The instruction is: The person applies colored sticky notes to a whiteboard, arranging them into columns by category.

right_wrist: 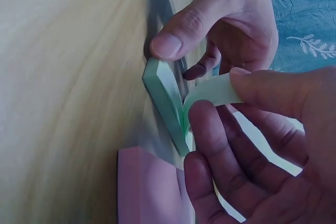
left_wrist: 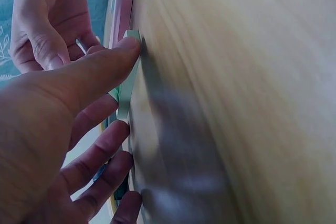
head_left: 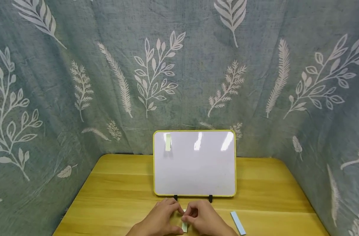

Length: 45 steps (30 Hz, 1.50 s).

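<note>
A narrow pale green sticky note pad (right_wrist: 161,95) lies on the table under both hands. My left hand (head_left: 160,218) holds it, thumb at the near end and fingers toward the far end; in the left wrist view the thumb presses the edge of the pad (left_wrist: 128,85). The top sticky note (right_wrist: 212,91) curls up from the pad, its raised end pinched between thumb and fingers of my right hand (head_left: 204,216). Its other end still joins the pad. Beside the pad sits a pink sticky note pad (right_wrist: 152,187), hidden behind the right hand in the head view.
A yellow-framed whiteboard (head_left: 194,170) stands behind the hands on black feet (head_left: 210,198). One pale green note (head_left: 168,142) sticks to its upper left. To the right lies a light blue note pad (head_left: 238,223) on the wooden table (head_left: 114,190). Leaf-patterned curtain (head_left: 185,72) surrounds the table.
</note>
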{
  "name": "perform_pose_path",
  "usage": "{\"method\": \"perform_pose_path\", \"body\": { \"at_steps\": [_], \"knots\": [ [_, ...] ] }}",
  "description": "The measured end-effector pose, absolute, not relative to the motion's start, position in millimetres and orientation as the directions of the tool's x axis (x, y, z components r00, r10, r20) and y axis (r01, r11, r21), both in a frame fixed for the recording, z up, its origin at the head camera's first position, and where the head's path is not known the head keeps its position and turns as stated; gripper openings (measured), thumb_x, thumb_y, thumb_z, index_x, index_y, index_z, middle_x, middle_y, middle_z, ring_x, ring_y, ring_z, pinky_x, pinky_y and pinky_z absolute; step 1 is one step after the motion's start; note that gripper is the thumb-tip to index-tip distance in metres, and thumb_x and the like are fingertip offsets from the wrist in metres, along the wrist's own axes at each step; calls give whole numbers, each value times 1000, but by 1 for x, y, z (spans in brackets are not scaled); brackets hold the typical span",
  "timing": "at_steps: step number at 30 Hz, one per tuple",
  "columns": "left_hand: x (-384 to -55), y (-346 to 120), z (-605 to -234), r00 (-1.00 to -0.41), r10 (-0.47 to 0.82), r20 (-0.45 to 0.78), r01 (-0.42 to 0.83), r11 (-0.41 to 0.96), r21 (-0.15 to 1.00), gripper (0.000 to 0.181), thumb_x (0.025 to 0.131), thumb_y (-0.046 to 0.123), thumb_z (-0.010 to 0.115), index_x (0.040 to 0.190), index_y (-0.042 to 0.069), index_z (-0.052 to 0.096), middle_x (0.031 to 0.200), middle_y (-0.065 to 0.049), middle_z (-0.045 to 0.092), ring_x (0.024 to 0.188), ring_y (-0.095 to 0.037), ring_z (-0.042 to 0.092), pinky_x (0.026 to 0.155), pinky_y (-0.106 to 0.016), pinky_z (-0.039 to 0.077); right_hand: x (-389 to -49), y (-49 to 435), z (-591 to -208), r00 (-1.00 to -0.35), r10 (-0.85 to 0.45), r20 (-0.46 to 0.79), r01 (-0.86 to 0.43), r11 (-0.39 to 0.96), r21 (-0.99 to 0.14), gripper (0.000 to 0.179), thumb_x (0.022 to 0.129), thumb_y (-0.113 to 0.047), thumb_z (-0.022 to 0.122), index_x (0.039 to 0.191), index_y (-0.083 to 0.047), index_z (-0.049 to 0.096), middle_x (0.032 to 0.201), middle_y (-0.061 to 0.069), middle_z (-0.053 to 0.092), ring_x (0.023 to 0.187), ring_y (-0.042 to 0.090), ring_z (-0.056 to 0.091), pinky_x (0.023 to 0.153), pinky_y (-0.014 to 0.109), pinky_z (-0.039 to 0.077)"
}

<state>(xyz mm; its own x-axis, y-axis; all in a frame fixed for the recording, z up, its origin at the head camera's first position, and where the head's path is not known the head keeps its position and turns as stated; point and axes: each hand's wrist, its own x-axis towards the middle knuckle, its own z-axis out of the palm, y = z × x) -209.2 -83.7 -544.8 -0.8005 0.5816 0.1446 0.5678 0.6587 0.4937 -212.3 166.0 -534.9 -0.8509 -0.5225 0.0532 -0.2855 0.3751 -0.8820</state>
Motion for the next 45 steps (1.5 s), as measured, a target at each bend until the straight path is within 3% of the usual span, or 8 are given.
{"method": "perform_pose_path", "body": {
  "at_steps": [8, 12, 16, 26, 36, 42, 45],
  "knots": [
    [-207, -94, -549, -796, 599, 87, 548, 651, 525, 49, 84, 55, 105, 119, 37, 77, 124, 19, 68, 111, 1, 55, 96, -34, 48, -204, 155, -539, -885, -465, -31, -182, 406, -896, 12, 104, -18, 88, 94, -18, 83, 90, -5, 80, 80, 3, 71, 73, 21, 58],
    [-208, -97, -550, -799, 594, 91, 549, 661, 512, 51, 84, 59, 104, 119, 35, 76, 123, 18, 69, 112, -1, 55, 96, -37, 49, -206, 152, -538, -897, -441, -25, -184, 425, -886, 3, 104, -10, 86, 103, -13, 85, 96, -3, 81, 84, 3, 74, 74, 21, 61],
    [-207, -97, -550, -801, 591, 95, 552, 667, 500, 52, 83, 61, 104, 117, 33, 76, 121, 16, 68, 114, -2, 57, 96, -37, 50, -204, 152, -539, -903, -429, -3, -212, 452, -867, 6, 102, -10, 88, 108, -10, 88, 96, -3, 83, 83, -1, 73, 74, 20, 61],
    [-191, -85, -560, -813, 577, 74, 517, 658, 547, 50, 82, 54, 107, 120, 38, 79, 120, 20, 70, 115, 0, 59, 102, -39, 54, -192, 167, -541, -893, -447, -58, -149, 413, -899, 5, 101, -15, 92, 97, -17, 90, 90, 0, 87, 77, 5, 74, 71, 22, 58],
    [-186, -80, -556, -824, 557, 104, 523, 678, 517, 53, 81, 58, 106, 120, 35, 79, 123, 15, 70, 118, -4, 60, 95, -33, 49, -193, 176, -539, -906, -420, -61, -157, 465, -871, 11, 102, -24, 92, 92, -21, 89, 92, -4, 86, 83, 6, 75, 76, 23, 59],
    [-195, -80, -550, -831, 549, 91, 512, 688, 515, 55, 83, 61, 104, 123, 31, 80, 127, 12, 71, 125, -11, 62, 96, -34, 49, -203, 175, -533, -903, -426, -52, -170, 467, -868, 9, 105, -17, 88, 96, -15, 87, 89, 3, 86, 78, 15, 79, 73, 22, 59],
    [-205, -81, -544, -832, 547, 93, 511, 690, 513, 55, 84, 59, 103, 125, 29, 80, 128, 11, 72, 126, -13, 64, 98, -37, 50, -212, 171, -529, -910, -413, -28, -193, 484, -853, 9, 104, -13, 89, 96, -15, 86, 87, 1, 84, 76, 14, 79, 71, 21, 60]
  ]
}}
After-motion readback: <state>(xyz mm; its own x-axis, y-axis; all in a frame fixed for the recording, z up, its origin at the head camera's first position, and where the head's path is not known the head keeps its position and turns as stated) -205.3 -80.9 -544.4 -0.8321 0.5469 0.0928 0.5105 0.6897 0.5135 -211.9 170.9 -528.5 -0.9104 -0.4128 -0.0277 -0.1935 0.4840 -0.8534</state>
